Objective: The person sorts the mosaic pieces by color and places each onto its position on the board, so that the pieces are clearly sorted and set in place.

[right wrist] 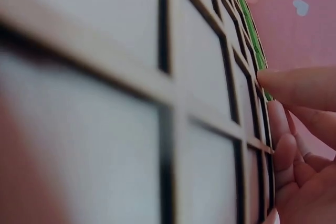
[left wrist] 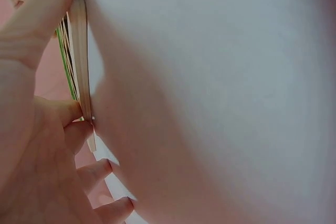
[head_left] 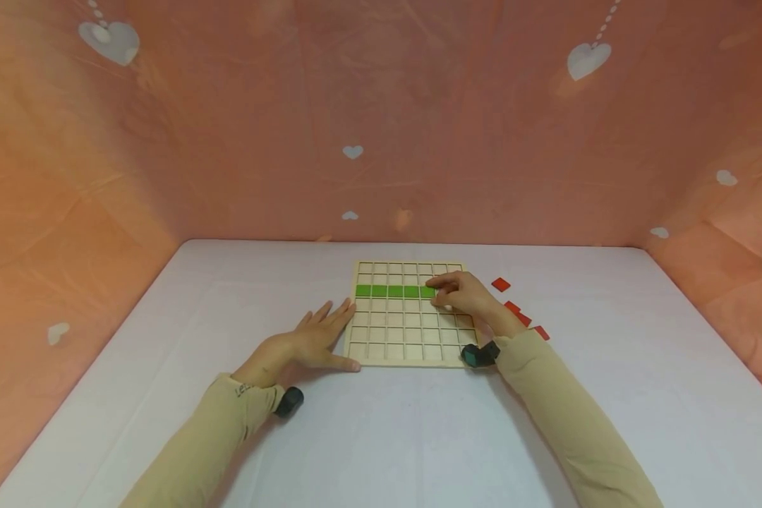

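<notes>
1. Main thing here is a wooden grid board point(head_left: 413, 335), sitting mid-table on a white cloth point(head_left: 368, 451).
2. Five green tiles point(head_left: 396, 291) sit side by side in the third row from the far edge, running from the left end toward the right.
3. Right hand point(head_left: 468, 293) is over the right side of the board, fingertips at the rightmost green tile. Thumb and index finger look apart in the head view, but I honestly can't tell if they're pinching that tile or just touching it.
4. Left hand point(head_left: 314, 346) has its fingers loosely spread, not wrapped around anything. Fingertips touch the board's left edge, thumb's at the near left corner.
5. Some red tiles point(head_left: 500, 285) lie loose on the cloth right of the board, a few of them close by the right wrist.
6. Behind it all: a pinkish-orange backdrop point(head_left: 381, 92) with pale hearts point(head_left: 352, 152).
</notes>
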`<state>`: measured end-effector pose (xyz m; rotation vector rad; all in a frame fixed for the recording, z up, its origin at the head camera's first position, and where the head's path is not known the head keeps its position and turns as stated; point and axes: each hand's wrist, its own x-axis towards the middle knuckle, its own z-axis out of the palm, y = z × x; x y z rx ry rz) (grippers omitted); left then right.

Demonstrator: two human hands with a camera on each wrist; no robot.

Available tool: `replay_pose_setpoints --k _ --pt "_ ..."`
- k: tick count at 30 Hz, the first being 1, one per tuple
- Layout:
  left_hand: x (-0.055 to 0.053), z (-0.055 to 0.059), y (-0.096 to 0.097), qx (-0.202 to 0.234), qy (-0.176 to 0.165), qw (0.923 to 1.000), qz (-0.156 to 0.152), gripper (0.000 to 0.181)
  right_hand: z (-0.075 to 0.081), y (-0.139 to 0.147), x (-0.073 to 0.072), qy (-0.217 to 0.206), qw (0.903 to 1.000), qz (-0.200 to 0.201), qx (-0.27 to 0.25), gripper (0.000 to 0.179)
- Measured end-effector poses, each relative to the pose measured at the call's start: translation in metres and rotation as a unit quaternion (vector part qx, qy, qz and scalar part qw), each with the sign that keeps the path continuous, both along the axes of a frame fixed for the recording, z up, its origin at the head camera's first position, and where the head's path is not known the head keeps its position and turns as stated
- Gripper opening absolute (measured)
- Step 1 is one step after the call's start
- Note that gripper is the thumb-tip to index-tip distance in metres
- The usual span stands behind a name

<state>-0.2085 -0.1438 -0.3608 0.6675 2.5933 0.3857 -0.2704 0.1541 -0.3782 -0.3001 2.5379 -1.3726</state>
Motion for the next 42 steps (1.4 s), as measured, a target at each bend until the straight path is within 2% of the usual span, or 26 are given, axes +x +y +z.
replay_pose_setpoints --k 7,14,26,33,42 --pt "0.0 0.001 -0.001 0.001 -0.001 1.0 -0.001 0.105 -0.001 0.004 0.003 -0.021 0.9991 -0.015 -0.035 0.042" --pt "-0.001 0.0 -0.002 0.004 -0.003 1.0 -0.002 0.105 0.001 0.009 0.009 -0.014 0.997 -0.028 -0.07 0.041" --pt "-0.001 0.0 -0.002 0.009 -0.008 0.9999 0.0 0.105 0.011 0.029 0.018 0.009 0.9983 -0.032 -0.048 0.044" --pt "-0.001 -0.001 -0.002 0.007 -0.009 0.9999 0.0 0.104 0.01 0.039 0.021 0.023 0.9984 -0.037 -0.035 0.043" --pt "-0.002 -0.003 -0.002 0.006 -0.005 1.0 -0.005 0.106 0.011 0.047 0.025 0.006 0.9983 -0.056 -0.016 0.043"
